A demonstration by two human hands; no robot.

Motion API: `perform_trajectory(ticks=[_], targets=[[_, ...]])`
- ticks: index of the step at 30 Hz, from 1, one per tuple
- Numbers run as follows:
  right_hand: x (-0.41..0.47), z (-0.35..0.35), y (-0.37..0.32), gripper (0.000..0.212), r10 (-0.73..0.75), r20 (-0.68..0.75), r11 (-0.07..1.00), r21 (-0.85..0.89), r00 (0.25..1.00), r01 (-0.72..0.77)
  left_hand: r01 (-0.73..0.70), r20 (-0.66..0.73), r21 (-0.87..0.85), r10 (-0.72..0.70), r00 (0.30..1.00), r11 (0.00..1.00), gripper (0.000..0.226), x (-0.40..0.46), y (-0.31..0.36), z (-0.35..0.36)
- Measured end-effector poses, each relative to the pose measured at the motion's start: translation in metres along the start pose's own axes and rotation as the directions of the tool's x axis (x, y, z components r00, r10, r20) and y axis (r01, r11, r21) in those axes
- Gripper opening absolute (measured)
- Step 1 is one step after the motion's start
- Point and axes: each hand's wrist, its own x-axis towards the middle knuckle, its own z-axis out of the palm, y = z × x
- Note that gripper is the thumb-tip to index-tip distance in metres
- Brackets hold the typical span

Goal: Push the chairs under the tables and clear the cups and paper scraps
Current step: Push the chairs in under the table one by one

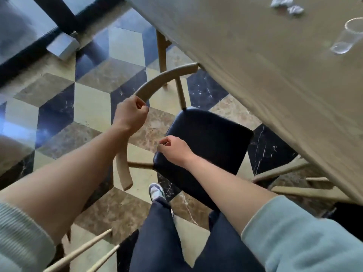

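A wooden chair (206,142) with a dark padded seat and a curved backrest stands beside the long wooden table (265,71), its far side at the table's edge. My left hand (130,114) is shut on the curved backrest rail. My right hand (172,149) rests with curled fingers on the near corner of the seat. On the table top lie a clear plastic cup (347,36) on its side and crumpled paper scraps (286,4) at the far right.
Patterned marble tiles cover the floor (88,107). A dark window frame (59,18) and a metal box stand at the upper left. Another chair's wooden rails (290,183) show under the table at right, and more rails at the lower left. My legs and shoe are below the seat.
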Motion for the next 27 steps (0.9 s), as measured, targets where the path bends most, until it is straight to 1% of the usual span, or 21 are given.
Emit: perform_trajectory(ticks=[2,3,4,6,8,10,11,13,15,18,20,21,24,25,27], targets=[[0.03,0.015,-0.02,0.033,0.013,0.009,0.999,0.052,1.0,-0.013,-0.053,0.011,0.082,0.052,0.999,0.995,0.02,0.039,-0.007,0.001],[0.044,0.024,-0.03,0.044,0.032,0.021,0.996,0.084,0.999,-0.034,-0.064,0.039,0.12,0.06,0.997,0.991,0.029,0.059,-0.01,0.003],[0.063,0.036,-0.04,0.06,0.059,0.031,0.991,0.122,0.998,-0.063,-0.077,0.1,0.138,0.063,0.993,0.987,0.037,0.083,-0.016,0.006],[0.088,0.059,-0.053,0.087,0.098,0.081,0.979,0.173,0.992,-0.111,-0.114,0.261,0.071,0.092,0.961,0.991,0.044,0.115,-0.02,0.015],[0.11,0.083,-0.064,0.096,0.143,0.117,0.959,0.229,0.983,-0.167,-0.129,0.4,-0.034,0.132,0.907,0.991,0.04,0.144,-0.018,0.025],[0.122,0.102,-0.07,0.097,0.221,0.089,0.932,0.274,0.971,-0.237,-0.117,0.51,-0.072,0.137,0.849,0.991,0.037,0.167,-0.012,0.034],[0.132,0.11,-0.074,0.095,0.281,0.037,0.913,0.299,0.959,-0.279,-0.127,0.567,-0.073,0.146,0.811,0.989,0.036,0.184,-0.006,0.038],[0.136,0.121,-0.076,0.087,0.364,0.012,0.872,0.345,0.931,-0.346,-0.175,0.608,-0.073,0.183,0.772,0.982,0.027,0.198,0.001,0.046],[0.14,0.128,-0.077,0.078,0.439,-0.015,0.834,0.379,0.898,-0.402,-0.183,0.631,-0.126,0.221,0.744,0.975,0.017,0.212,0.002,0.054],[0.138,0.131,-0.079,0.074,0.465,-0.023,0.827,0.368,0.885,-0.425,-0.18,0.636,-0.162,0.242,0.733,0.97,0.021,0.215,-0.006,0.056],[0.137,0.127,-0.079,0.067,0.465,-0.001,0.835,0.331,0.885,-0.439,-0.141,0.635,-0.182,0.225,0.739,0.973,0.021,0.215,-0.009,0.056],[0.135,0.124,-0.08,0.067,0.457,0.014,0.842,0.317,0.889,-0.438,-0.12,0.637,-0.187,0.213,0.741,0.975,0.021,0.215,-0.01,0.055],[0.127,0.11,-0.073,0.089,0.42,0.02,0.868,0.283,0.907,-0.408,-0.051,0.617,-0.193,0.161,0.77,0.98,0.022,0.212,-0.011,0.051],[0.123,0.103,-0.069,0.093,0.411,0.012,0.879,0.262,0.912,-0.399,-0.017,0.605,-0.206,0.141,0.784,0.978,0.024,0.212,-0.011,0.051],[0.115,0.086,-0.057,0.092,0.408,0.012,0.894,0.2,0.913,-0.402,0.07,0.584,-0.228,0.078,0.808,0.971,0.03,0.209,-0.011,0.052]])
